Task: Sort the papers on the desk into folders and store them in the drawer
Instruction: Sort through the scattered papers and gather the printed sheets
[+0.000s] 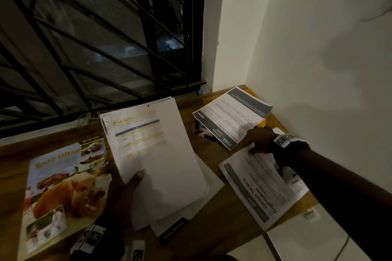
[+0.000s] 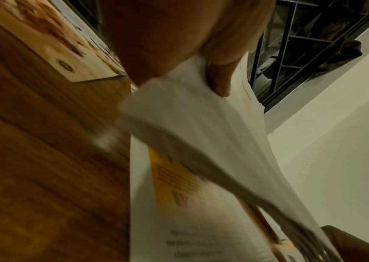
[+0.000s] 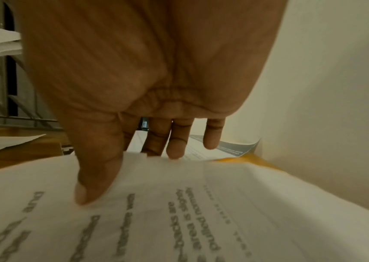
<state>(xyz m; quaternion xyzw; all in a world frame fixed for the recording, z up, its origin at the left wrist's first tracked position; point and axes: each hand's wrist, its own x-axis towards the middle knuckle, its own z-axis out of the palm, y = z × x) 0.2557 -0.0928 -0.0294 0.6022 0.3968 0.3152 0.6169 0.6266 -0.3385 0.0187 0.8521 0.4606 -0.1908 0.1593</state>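
Observation:
On the wooden desk [image 1: 205, 154], my left hand [image 1: 135, 178] grips a stack of white papers [image 1: 161, 154] by its near edge, with the thumb [image 2: 219, 78] on top and the sheets [image 2: 201, 124] lifted off the wood. My right hand [image 1: 254, 140] pinches the far edge of a printed sheet headed "Curtain Tie-back Organization" [image 1: 261, 188]. Its thumb [image 3: 94, 177] lies on the top of that sheet, and its fingers [image 3: 176, 147] reach past the raised edge. A "Kitchen 3566" sheet [image 1: 233, 112] lies on a yellow folder [image 1: 264, 120] in the desk's far right corner.
A colour magazine page with animal photos [image 1: 63, 186] lies flat at the left. More sheets lie under the held stack [image 1: 212, 186]. A barred window [image 1: 95, 38] stands behind the desk and a white wall [image 1: 318, 59] lines its right side. Pale floor [image 1: 297, 239] shows past the near right edge.

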